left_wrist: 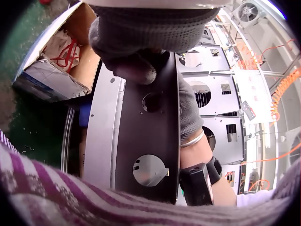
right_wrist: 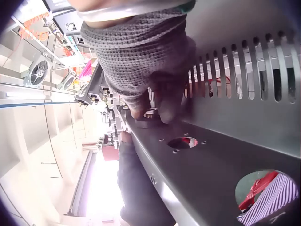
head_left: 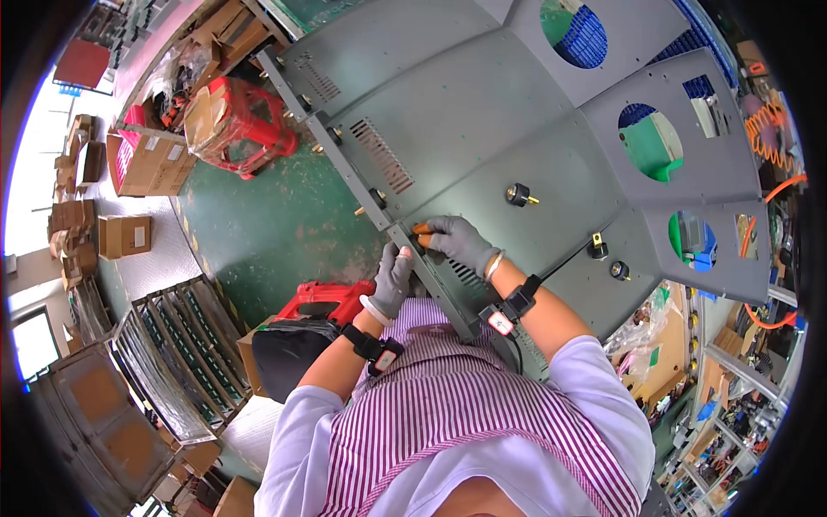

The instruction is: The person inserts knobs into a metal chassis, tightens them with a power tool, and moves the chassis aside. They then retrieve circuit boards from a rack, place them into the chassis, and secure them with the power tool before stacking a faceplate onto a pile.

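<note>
A grey sheet-metal casing (head_left: 482,112) with slots and punched holes lies before me. My gloved right hand (head_left: 461,241) pinches a small black round fitting (right_wrist: 148,123) with metal on top, seated against the inner face of the casing's flange (right_wrist: 211,160). On the flange's outer side is my gloved left hand (head_left: 392,280), its fingers curled at the same spot. A glint of metal shows between them in the left wrist view; the fitting's far end is mostly hidden. Round holes (left_wrist: 151,102) continue along the flange.
Loose black fittings with brass ends (head_left: 518,195) lie on the casing; others sit along its far flange. A red stool (head_left: 250,129) and cardboard boxes (head_left: 125,237) stand to the left. A red-framed seat (head_left: 323,302) is by my left forearm. Orange air hoses (head_left: 769,133) hang at right.
</note>
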The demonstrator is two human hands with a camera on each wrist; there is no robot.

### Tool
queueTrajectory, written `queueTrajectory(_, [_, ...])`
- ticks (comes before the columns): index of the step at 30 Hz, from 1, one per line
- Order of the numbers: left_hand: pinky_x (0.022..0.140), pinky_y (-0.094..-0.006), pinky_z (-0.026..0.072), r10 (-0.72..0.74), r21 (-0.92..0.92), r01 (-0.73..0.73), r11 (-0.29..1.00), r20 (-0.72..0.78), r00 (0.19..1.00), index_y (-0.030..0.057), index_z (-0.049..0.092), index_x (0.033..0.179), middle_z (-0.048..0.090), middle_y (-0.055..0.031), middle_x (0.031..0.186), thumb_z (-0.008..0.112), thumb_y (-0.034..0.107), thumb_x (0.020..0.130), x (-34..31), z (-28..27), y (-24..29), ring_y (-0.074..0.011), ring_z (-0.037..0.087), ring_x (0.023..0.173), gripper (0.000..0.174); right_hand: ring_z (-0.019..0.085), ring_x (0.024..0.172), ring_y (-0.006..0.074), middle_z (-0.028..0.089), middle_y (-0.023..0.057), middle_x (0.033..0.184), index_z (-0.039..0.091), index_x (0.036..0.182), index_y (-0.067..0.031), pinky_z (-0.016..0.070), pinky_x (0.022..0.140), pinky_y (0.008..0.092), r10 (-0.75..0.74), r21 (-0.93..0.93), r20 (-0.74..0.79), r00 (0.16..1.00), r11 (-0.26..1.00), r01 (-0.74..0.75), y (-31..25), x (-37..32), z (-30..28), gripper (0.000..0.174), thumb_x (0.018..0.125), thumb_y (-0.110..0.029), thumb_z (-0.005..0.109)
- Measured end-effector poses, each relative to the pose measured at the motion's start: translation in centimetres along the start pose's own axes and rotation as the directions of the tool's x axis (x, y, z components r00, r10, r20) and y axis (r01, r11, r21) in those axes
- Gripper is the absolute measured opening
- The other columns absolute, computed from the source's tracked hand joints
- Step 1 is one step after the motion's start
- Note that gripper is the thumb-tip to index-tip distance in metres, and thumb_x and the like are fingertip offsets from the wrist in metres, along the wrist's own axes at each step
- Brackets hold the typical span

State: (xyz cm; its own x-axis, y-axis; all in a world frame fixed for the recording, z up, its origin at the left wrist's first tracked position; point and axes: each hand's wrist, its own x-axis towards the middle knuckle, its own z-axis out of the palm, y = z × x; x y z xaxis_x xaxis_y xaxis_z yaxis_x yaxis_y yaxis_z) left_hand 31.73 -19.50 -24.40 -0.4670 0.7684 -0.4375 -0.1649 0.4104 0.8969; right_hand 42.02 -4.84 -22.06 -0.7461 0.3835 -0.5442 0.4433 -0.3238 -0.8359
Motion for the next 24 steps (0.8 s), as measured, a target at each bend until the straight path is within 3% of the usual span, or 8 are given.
queueTrajectory(3, [0.042, -0.0221, 0.0385, 0.009, -0.035, -0.008, 0.999, 0.025, 1.0, 0.0057, 0.045, 0.104, 0.054, -0.003, 0.07, 0.04, 0.042, 0.092, 0.6, -0.4, -2.5, -0.0097, 0.05, 0.049, 0.038, 0.059, 0.061, 0.0167, 0.063, 0.0104, 0.075, 0.062, 0.097, -0.0016, 0.0479, 0.061, 0.0282, 0.115, -0.236, -0.121, 0.986, 0.962, -0.141, -1.5, 0.3, 0.9, 0.031, 0.086, -0.028, 0.049])
queueTrajectory(6, [0.041, -0.0217, 0.0379, 0.019, -0.066, -0.015, 0.998, 0.051, 0.999, 0.0062, 0.044, 0.104, 0.054, -0.003, 0.069, 0.04, 0.041, 0.092, 0.6, -0.4, -2.1, -0.0096, 0.049, 0.047, 0.037, 0.058, 0.057, 0.0168, 0.061, 0.0104, 0.068, 0.062, 0.091, -0.001, 0.0469, 0.057, 0.0283, -0.184, -0.831, -0.185, 0.965, 0.554, -0.053, 0.1, 1.8, 1.1, 0.036, 0.086, -0.034, 0.049])
queueTrajectory(12, [0.042, -0.0217, 0.0385, 0.028, -0.123, -0.02, 0.992, 0.066, 0.997, 0.0066, 0.043, 0.105, 0.054, -0.0033, 0.07, 0.039, 0.041, 0.092, 0.7, -0.3, -2.2, -0.0094, 0.049, 0.048, 0.036, 0.059, 0.057, 0.0236, 0.058, 0.012, 0.06, 0.061, 0.08, -0.0013, 0.0461, 0.056, 0.0346, 0.143, -0.098, -0.17, 0.975, 0.982, -0.161, -1.4, -1.0, -0.9, 0.042, 0.086, -0.041, 0.046])
queueTrajectory(13, [0.042, -0.0216, 0.0384, 0.022, -0.141, -0.013, 0.99, 0.065, 0.998, 0.0068, 0.043, 0.105, 0.054, -0.0034, 0.07, 0.039, 0.041, 0.092, 0.6, -0.2, -1.9, -0.0094, 0.049, 0.048, 0.037, 0.057, 0.052, 0.0218, 0.059, 0.0106, 0.062, 0.06, 0.079, -0.0016, 0.0451, 0.051, 0.0334, 0.175, -0.155, -0.173, 0.969, 0.967, -0.202, -0.8, -0.6, -1.0, 0.045, 0.087, -0.044, 0.045])
queueTrajectory(16, [0.057, -0.0259, 0.0417, 0.006, -0.086, 0.0, 0.996, 0.062, 0.998, 0.0042, 0.045, 0.111, 0.054, -0.0052, 0.082, 0.041, 0.042, 0.091, 0.7, -0.4, -1.7, -0.012, 0.05, 0.066, 0.043, 0.054, 0.048, 0.0174, 0.059, 0.0083, 0.06, 0.059, 0.075, -0.0021, 0.0441, 0.048, 0.0306, -0.225, -0.441, -0.142, 0.964, 0.886, 0.142, 0.8, 0.0, 0.1, 0.05, 0.088, -0.047, 0.044])
queueTrajectory(17, [0.057, -0.0259, 0.0413, -0.006, -0.078, 0.011, 0.997, 0.058, 0.998, 0.0044, 0.045, 0.111, 0.054, -0.0051, 0.082, 0.041, 0.042, 0.091, 0.6, -0.4, -1.7, -0.0119, 0.05, 0.066, 0.043, 0.055, 0.049, 0.023, 0.059, 0.0113, 0.061, 0.06, 0.078, -0.0017, 0.0458, 0.054, 0.034, 0.105, -0.179, -0.099, 0.989, 0.976, -0.122, 0.3, -0.2, -0.3, 0.051, 0.088, -0.048, 0.041])
queueTrajectory(20, [0.039, -0.0213, 0.036, -0.04, -0.112, 0.046, 0.993, 0.056, 0.998, 0.0082, 0.043, 0.105, 0.053, -0.0032, 0.069, 0.04, 0.043, 0.091, 0.1, -0.1, -0.4, -0.0094, 0.049, 0.048, 0.038, 0.055, 0.05, 0.0275, 0.058, 0.0139, 0.063, 0.06, 0.081, -0.0014, 0.0462, 0.058, 0.0356, 0.012, -0.261, -0.186, 0.982, 0.963, -0.061, 0.1, -0.6, -0.7, 0.05, 0.087, -0.048, 0.041])
queueTrajectory(24, [0.048, -0.0247, 0.041, -0.045, -0.162, 0.057, 0.985, 0.08, 0.996, 0.0044, 0.044, 0.114, 0.054, -0.0063, 0.076, 0.041, 0.044, 0.091, 0.6, -0.4, -1.3, -0.0112, 0.05, 0.058, 0.046, 0.058, 0.06, 0.0286, 0.06, 0.0133, 0.068, 0.061, 0.084, -0.0053, 0.0465, 0.061, 0.0384, -0.459, -0.646, -0.124, 0.88, 0.71, 0.28, -0.4, -2.2, -1.4, 0.038, 0.084, -0.042, 0.05])
